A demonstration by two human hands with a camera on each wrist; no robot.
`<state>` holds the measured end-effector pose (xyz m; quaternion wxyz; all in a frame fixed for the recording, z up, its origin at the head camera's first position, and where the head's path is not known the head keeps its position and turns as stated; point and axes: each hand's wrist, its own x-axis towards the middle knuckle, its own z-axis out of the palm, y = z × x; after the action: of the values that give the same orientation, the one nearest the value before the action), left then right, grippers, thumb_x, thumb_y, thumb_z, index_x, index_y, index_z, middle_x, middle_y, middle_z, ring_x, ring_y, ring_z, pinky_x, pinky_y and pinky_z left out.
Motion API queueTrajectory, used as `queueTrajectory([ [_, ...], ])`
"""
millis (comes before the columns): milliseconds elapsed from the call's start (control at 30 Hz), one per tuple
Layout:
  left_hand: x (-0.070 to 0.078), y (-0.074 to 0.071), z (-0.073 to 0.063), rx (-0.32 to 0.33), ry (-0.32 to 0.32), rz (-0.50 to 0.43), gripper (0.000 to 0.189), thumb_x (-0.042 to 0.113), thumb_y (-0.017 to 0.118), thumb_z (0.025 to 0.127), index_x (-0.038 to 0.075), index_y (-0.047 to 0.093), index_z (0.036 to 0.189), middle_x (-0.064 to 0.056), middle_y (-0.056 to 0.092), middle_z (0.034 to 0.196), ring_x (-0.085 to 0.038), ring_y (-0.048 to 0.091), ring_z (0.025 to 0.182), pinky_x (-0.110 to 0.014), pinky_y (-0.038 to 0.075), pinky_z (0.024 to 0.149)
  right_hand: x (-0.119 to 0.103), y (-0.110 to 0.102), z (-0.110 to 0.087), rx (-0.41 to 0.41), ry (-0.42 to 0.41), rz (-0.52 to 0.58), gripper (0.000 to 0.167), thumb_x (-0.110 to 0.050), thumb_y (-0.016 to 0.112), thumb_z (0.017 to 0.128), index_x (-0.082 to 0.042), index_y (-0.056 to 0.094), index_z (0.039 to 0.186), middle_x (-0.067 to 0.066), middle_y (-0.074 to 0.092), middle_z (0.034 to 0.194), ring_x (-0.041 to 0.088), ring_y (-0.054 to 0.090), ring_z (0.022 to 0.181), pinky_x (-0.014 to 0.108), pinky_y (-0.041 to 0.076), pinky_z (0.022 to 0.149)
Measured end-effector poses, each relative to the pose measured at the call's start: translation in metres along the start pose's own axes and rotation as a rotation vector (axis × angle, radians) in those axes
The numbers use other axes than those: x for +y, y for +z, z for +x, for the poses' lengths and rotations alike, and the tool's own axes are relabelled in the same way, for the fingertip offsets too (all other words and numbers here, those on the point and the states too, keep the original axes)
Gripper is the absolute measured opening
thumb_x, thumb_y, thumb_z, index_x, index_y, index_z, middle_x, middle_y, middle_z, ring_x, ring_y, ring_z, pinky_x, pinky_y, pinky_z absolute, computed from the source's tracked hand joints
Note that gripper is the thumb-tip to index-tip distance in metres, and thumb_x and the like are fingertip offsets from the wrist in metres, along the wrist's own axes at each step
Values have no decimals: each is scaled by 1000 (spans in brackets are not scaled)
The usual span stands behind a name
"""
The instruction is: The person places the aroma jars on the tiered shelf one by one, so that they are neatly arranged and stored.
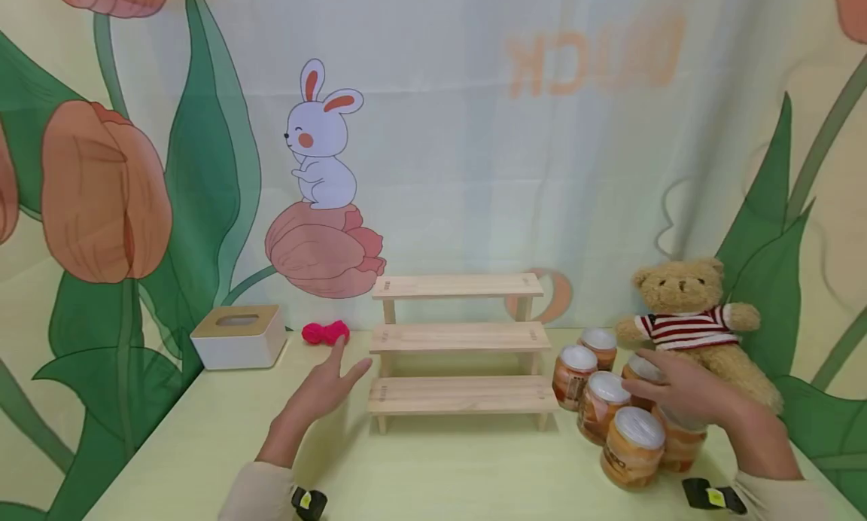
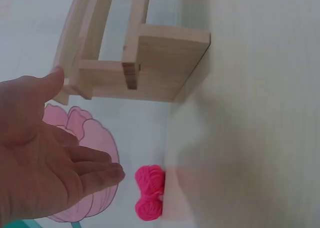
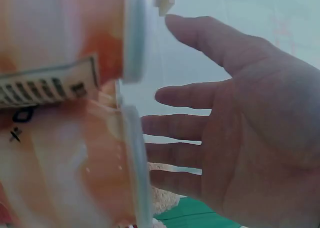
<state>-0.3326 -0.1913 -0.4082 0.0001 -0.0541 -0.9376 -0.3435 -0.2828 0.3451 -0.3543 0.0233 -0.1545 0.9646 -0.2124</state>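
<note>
My left hand (image 1: 321,390) hovers left of a three-step wooden shelf (image 1: 460,337), its fingers extended and holding nothing. In the head view its index fingertip overlaps a small bundle of bright pink yarn (image 1: 317,333); the left wrist view shows the yarn (image 2: 150,180) apart from the fingers. Over at the right, my right hand (image 1: 701,391) reaches above a cluster of several orange-labelled jars (image 1: 631,455) with whitish lids. Its fingers are straight and spread in the right wrist view, beside the lid (image 3: 136,163) of a close jar, with nothing gripped.
A white tissue box (image 1: 240,344) with a wood-coloured top stands at the back left. The teddy bear (image 1: 684,325) in a striped shirt sits behind the jars at the right. Behind the pale table (image 1: 460,476) hangs a curtain (image 1: 447,159) printed with tulips and a rabbit.
</note>
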Motion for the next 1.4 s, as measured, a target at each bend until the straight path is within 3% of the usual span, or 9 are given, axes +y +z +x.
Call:
queueTrajectory([
  [200, 3, 17, 5, 40, 69, -88, 88, 52, 51, 102, 2, 8, 160, -26, 23, 160, -48, 27, 143, -65, 26, 112, 9, -6, -5, 23, -12, -13, 70, -38, 65, 98, 19, 47, 134, 39, 53, 128, 53, 54, 116, 60, 51, 87],
  [400, 12, 33, 6, 107, 155, -262, 84, 41, 56, 103, 11, 6, 162, -23, 22, 162, -48, 28, 143, -62, 27, 114, 15, -10, -12, 63, -46, -6, 52, -36, 71, 94, 7, 60, 121, 27, 64, 117, 47, 61, 108, 55, 54, 80],
  [667, 22, 44, 8, 156, 182, -459, 75, 25, 50, 107, 18, 0, 162, -26, 20, 161, -43, 26, 145, -50, 26, 116, 26, -21, -20, -11, 9, -12, 59, -31, 76, 90, 16, 57, 122, 27, 64, 112, 45, 61, 103, 51, 55, 78],
  [867, 28, 50, 9, 165, 180, -607, 70, -2, 44, 104, 17, 10, 163, -19, 25, 162, -37, 36, 142, -39, 44, 106, 28, -21, -21, -83, 30, 17, 49, -33, 74, 92, 12, 66, 109, 16, 69, 100, 30, 66, 88, 43, 55, 70],
  [933, 30, 51, 9, 168, 177, -657, 69, -6, 42, 103, 14, 14, 162, -20, 30, 159, -35, 44, 135, -32, 51, 90, 27, -22, -20, -98, 28, 38, 45, -32, 75, 91, 10, 69, 107, 11, 70, 98, 22, 65, 84, 39, 54, 67],
  [1033, 31, 53, 9, 199, 155, -673, 63, -5, 43, 103, 10, 21, 160, -24, 40, 153, -32, 51, 123, -23, 51, 74, 25, -23, -19, -122, 24, 46, 44, -31, 77, 89, 9, 71, 107, 10, 71, 97, 19, 65, 82, 36, 54, 66],
  [1100, 31, 56, 10, 232, 127, -691, 60, -3, 45, 103, 9, 28, 158, -26, 48, 145, -27, 55, 102, -21, 46, 61, 25, -24, -19, -133, 21, 48, 46, -31, 78, 88, 10, 70, 109, 10, 71, 99, 19, 65, 84, 36, 55, 66],
  [1267, 33, 62, 12, 375, 58, -800, 49, -2, 57, 99, 7, 51, 147, -20, 65, 109, -9, 45, 65, -15, 38, 51, 29, -25, -23, -155, -14, 78, 49, -24, 80, 84, 13, 67, 113, 13, 70, 104, 23, 64, 90, 37, 55, 70],
  [1400, 36, 62, 12, 459, 12, -846, 40, -1, 63, 97, 3, 62, 136, -18, 68, 98, -9, 51, 64, -14, 41, 52, 31, -23, -24, -168, -18, 69, 55, -20, 82, 78, 14, 64, 117, 18, 68, 111, 31, 64, 99, 41, 55, 78],
])
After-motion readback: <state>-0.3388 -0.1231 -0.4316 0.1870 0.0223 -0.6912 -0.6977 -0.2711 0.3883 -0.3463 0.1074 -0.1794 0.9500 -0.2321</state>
